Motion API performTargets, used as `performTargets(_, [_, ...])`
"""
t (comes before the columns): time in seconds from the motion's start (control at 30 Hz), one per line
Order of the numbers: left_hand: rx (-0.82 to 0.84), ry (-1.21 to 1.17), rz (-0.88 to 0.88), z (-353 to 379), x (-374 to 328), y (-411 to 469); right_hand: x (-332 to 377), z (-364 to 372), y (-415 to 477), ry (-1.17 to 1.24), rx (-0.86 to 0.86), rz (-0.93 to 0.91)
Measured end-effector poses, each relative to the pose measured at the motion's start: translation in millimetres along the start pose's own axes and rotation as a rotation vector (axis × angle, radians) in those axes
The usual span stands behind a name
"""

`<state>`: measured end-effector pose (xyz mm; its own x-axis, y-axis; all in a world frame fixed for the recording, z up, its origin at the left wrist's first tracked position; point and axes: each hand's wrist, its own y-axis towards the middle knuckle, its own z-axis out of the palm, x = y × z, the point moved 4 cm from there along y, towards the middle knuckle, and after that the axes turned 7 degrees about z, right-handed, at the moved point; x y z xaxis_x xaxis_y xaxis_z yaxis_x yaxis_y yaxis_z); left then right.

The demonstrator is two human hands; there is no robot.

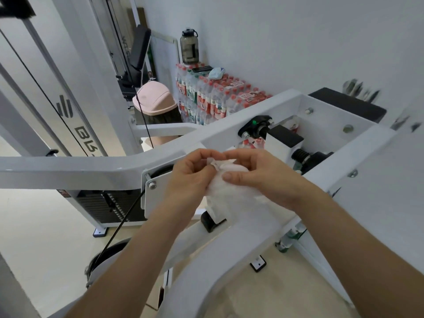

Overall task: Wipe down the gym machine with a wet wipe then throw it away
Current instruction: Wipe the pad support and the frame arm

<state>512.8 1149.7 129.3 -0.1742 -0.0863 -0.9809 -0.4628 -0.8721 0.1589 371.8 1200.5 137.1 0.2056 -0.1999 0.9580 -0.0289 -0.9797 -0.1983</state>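
Wipes: 1 wet wipe, white, thin, crumpled and half-sheer, held up in front of the gym machine's angled beam; its lower part hangs loose.
Hands: 2, bare, both on the wipe.
Left hand: fingers curled, tips pinching the wipe's upper left edge.
Right hand: fingers curled over the top of the wipe, thumb pressed flat on its front.
Machine: 1 gym machine, glossy white-painted metal, box-section beams joined with silver bolts; grey lettering on 1 upright.
Weight stack: 1, flat black plates, in the machine's lower left housing.
Cable: thin, black, running diagonally down from the machine's pulley plate.
Pad: 1, black, matte, rectangular, at the machine's far right end.
Bin: 1, pink domed lid, behind the machine.
Bottled water: shrink-wrapped packs of clear plastic bottles with red caps, stacked behind the machine by the wall; number of packs cannot be told.
Jug: 1, dark and translucent with a black cap, standing on the packs behind the machine.
Floor: pale, smooth tiles beneath the machine.
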Motion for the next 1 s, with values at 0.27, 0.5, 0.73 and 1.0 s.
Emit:
performTargets(0.27, [-0.190, 0.268, 0.162, 5.7, -13.7, 8.7, -12.8, -35.8, 3.1, 0.230, -0.185, 0.105])
performTargets(0.5, [-0.156, 0.766, 0.244, 10.8, -15.4, 39.1, -7.9, -74.6, 36.6, 0.554, -0.124, 0.153])
performTargets(0.73, [0.014, 1.521, 0.211, 51.3, -5.1, 76.0, 2.8, -127.9, 92.9, -0.481, 0.051, 0.010])
performTargets(1.0, [0.255, 1.474, 0.206, 59.7, 39.2, 64.0, -58.8, -49.6, 150.1, -1.320, 0.505, -0.138])
